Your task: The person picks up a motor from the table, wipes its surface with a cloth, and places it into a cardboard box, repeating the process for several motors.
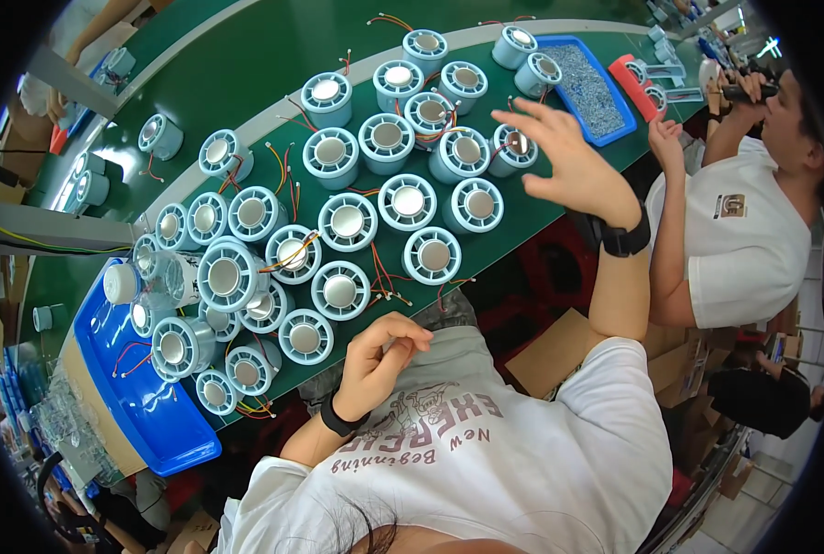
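My right hand [573, 159] is open, its fingers spread and holding nothing. It hovers by a light-blue round motor-like housing [513, 148] at the near right edge of the group; whether a fingertip touches it I cannot tell. My left hand [379, 365] hangs in front of my shirt, beside the table's near edge, its fingers curled together with nothing visible in them. Several similar housings stand in a cluster on the green table, each with a spoked rim and a silver disc in the middle, such as one housing [407, 201]. Thin red, yellow and black wires [381, 277] trail from them.
A blue tray of small metal pieces [583, 88] lies far right, beside a red holder [635, 88]. An empty-looking blue tray [144, 406] and a clear bottle [167, 277] are at left. A grey post [52, 229] stands there. A co-worker [735, 222] sits at right.
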The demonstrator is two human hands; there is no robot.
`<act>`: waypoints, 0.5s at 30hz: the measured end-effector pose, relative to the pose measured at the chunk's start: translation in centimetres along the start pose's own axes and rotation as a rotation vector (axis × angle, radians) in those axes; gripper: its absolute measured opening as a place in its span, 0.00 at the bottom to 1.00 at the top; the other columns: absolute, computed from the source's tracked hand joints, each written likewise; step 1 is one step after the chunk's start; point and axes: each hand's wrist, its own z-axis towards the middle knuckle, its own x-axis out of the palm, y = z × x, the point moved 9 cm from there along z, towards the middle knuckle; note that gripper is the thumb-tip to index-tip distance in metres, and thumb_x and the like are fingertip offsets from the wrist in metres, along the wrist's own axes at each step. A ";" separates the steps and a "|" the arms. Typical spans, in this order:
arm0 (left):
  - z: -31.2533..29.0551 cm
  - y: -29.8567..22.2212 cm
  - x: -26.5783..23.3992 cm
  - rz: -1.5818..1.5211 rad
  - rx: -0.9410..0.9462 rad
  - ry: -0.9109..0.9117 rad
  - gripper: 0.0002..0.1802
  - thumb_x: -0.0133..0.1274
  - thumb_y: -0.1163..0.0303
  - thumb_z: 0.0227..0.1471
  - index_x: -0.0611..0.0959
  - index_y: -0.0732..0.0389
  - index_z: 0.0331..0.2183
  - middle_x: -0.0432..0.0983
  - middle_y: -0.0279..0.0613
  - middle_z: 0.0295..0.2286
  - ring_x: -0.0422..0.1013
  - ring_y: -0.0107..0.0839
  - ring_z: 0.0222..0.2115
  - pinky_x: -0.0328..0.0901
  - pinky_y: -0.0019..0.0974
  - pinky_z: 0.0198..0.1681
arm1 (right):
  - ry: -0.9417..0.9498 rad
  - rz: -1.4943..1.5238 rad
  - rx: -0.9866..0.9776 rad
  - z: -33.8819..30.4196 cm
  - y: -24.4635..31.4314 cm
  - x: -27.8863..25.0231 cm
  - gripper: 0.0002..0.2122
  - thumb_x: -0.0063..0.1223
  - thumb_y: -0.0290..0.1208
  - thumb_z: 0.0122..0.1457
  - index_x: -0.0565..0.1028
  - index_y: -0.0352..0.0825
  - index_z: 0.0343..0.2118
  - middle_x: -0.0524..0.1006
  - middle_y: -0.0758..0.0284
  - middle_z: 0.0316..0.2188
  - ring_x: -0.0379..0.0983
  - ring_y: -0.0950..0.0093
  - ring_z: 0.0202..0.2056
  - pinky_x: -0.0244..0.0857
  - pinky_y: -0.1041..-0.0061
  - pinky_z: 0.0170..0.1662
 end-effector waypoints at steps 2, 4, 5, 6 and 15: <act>0.1 0.1 0.5 -0.004 -0.013 0.020 0.18 0.37 0.89 0.50 0.79 0.66 0.38 0.73 0.40 0.32 0.64 0.19 0.26 0.57 0.22 0.26 | 0.076 0.301 0.141 -0.8 -0.3 1.9 0.24 0.56 0.27 0.46 0.72 0.38 0.50 0.74 0.57 0.41 0.71 0.63 0.44 0.64 0.72 0.50; 0.4 -0.5 0.7 0.018 0.026 0.007 0.18 0.36 0.89 0.49 0.78 0.68 0.37 0.73 0.42 0.31 0.62 0.19 0.22 0.55 0.22 0.24 | 0.113 0.453 0.209 -1.2 -0.7 2.5 0.24 0.57 0.28 0.45 0.73 0.38 0.50 0.74 0.58 0.39 0.71 0.64 0.43 0.64 0.72 0.48; 0.4 -0.8 0.7 0.029 0.048 -0.002 0.18 0.36 0.89 0.48 0.78 0.68 0.36 0.73 0.43 0.30 0.61 0.19 0.20 0.55 0.22 0.23 | 0.095 0.412 0.257 -1.2 -1.7 2.2 0.24 0.58 0.29 0.45 0.73 0.38 0.49 0.73 0.59 0.39 0.72 0.65 0.42 0.65 0.72 0.47; 0.2 -0.8 0.6 0.030 0.049 -0.006 0.18 0.36 0.89 0.48 0.78 0.68 0.36 0.73 0.43 0.30 0.61 0.19 0.20 0.55 0.22 0.23 | 0.078 0.372 0.303 -1.2 -2.8 2.0 0.24 0.59 0.30 0.45 0.74 0.37 0.49 0.73 0.59 0.38 0.72 0.65 0.41 0.65 0.72 0.46; -0.5 -0.8 -0.4 -0.005 0.042 -0.057 0.16 0.37 0.88 0.50 0.78 0.68 0.37 0.73 0.42 0.30 0.60 0.19 0.20 0.54 0.22 0.23 | -0.064 0.032 0.712 -2.9 -14.7 2.8 0.24 0.61 0.33 0.45 0.74 0.37 0.49 0.74 0.57 0.43 0.72 0.63 0.40 0.65 0.69 0.45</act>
